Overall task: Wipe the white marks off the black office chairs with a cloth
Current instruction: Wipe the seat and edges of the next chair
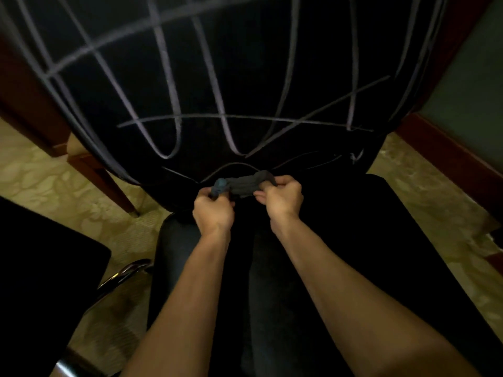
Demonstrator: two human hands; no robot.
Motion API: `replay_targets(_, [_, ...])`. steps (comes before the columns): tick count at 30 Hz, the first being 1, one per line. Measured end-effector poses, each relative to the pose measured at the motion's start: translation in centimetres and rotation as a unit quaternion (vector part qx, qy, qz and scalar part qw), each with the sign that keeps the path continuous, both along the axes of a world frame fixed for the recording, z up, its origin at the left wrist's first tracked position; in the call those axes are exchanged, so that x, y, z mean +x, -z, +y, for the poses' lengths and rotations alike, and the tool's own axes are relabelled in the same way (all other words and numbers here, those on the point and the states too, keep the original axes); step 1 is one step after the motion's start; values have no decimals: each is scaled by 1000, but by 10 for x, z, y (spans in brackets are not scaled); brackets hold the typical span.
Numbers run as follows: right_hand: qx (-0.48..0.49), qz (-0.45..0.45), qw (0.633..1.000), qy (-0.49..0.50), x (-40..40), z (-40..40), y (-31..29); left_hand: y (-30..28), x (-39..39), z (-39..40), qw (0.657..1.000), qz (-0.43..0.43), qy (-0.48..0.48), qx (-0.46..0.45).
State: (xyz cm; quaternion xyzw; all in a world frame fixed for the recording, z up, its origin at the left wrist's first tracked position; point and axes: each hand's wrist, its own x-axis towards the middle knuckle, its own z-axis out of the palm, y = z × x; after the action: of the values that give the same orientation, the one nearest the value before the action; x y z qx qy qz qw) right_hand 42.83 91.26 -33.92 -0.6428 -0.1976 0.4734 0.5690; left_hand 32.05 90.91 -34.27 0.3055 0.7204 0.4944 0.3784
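Dark grey cloth [243,183] lay stretched left to right between both hands, low against the marked chair back [245,63]; left hand [213,210] and right hand [283,198] each pinched an end.

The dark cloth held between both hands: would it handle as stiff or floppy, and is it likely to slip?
Probably floppy: the dark cloth bunches and wrinkles between the left hand and right hand, and its ends curl over. Likely light, since fingertip pinches alone carry it. Its soft, creased look suggests it would not easily slip.
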Motion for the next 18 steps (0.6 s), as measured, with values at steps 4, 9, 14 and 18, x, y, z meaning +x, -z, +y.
replay_targets(4, [6, 80, 994, -75, -60, 0, -4, 7, -54, -3, 994, -11, -104, -16])
replay_targets(9, [-4, 116, 991, -68, -64, 8, 4, 11, -50, -2, 992, 11, -121, -23])
replay_targets(14, [-1, 136, 991, 19, 3, 11, -5, 2, 10, 13, 997, 4, -61, -50])
replay_targets(18, [7, 149, 984, 100, 60, 1, -8, 1, 69, 22, 997, 18, 31, -63])
